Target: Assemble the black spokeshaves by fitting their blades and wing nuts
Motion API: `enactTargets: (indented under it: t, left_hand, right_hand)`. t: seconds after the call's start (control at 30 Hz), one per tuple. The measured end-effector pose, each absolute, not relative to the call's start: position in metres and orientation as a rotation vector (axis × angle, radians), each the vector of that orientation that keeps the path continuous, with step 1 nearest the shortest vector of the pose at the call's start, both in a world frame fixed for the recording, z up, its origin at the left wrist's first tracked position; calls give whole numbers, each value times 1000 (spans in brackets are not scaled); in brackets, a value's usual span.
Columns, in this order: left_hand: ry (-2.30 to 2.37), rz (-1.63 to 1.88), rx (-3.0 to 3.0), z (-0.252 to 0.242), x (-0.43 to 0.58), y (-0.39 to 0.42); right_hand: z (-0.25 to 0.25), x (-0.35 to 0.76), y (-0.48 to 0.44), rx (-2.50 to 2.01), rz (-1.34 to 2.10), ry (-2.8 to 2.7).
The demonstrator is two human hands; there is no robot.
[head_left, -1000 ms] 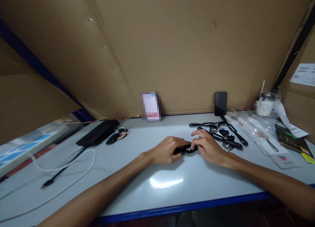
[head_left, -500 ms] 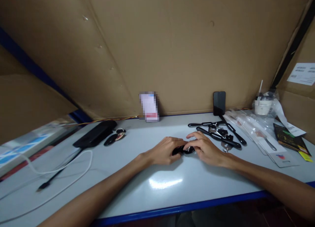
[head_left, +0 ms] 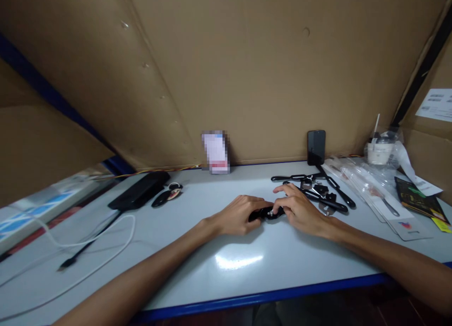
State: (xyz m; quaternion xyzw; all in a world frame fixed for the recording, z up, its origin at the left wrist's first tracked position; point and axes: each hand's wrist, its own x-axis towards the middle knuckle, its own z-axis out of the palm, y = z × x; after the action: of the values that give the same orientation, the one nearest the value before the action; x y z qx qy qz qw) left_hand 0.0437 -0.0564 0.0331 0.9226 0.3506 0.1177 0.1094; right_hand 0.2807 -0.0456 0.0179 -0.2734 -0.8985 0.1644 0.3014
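Note:
A black spokeshave point(head_left: 267, 213) with small silvery parts at its middle lies low over the table between my hands. My left hand point(head_left: 237, 215) is wrapped round its left handle. At the other end my right hand point(head_left: 299, 214) has its thumb and some curled fingers on the tool, with the index finger raised; the right handle is mostly hidden. Just beyond my right hand lie several more black spokeshave bodies point(head_left: 319, 199), partly crossing one another. Among them are small black caps point(head_left: 331, 198) and shiny metal blades point(head_left: 325, 209).
Clear plastic packages point(head_left: 379, 201) and a dark pouch point(head_left: 416, 196) lie on the right, with a bagged cup point(head_left: 380, 151) behind. Phones point(head_left: 316, 148) lean against the cardboard wall point(head_left: 254, 71). On the left are a black case point(head_left: 139, 191), a key fob point(head_left: 161, 199) and white cable point(head_left: 116, 260).
My right hand has shifted slightly right and its index finger has lifted off, so more of the spokeshave's middle shows. My left hand keeps its grip.

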Motion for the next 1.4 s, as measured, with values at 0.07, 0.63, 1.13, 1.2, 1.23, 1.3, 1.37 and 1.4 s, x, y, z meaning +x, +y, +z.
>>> enactTargets:
  t: [0.07,0.63,1.13,1.2,1.23,1.3,1.37,1.4]
  left_hand:
    - [1033,349,2714,33,44,-57]
    - [1040,347,2698,33,44,-57]
    - [1262,414,2625,27,35,-47]
    - [1269,396,2635,27,35,-48]
    - [1271,385,2642,27,35,-48]
    - [1283,364,2659,27,33,-47]
    - [1315,352,2676,26,28,-42]
    - [1341,351,2682,26,24,-38]
  right_hand:
    - [19,281,-46,-733,430,-2397]
    - [23,281,-44,-760,433,-2357]
    - [31,281,-70,-594,-122,-2725]
    - [33,281,-69,-640,-93,-2685]
    - [33,281,-68,-641,-67,-2674]
    - [33,281,-68,-616,-10,-2686]
    - [32,281,-69,-604,16,-2725]
    - [33,281,-68,-615,0,-2747]
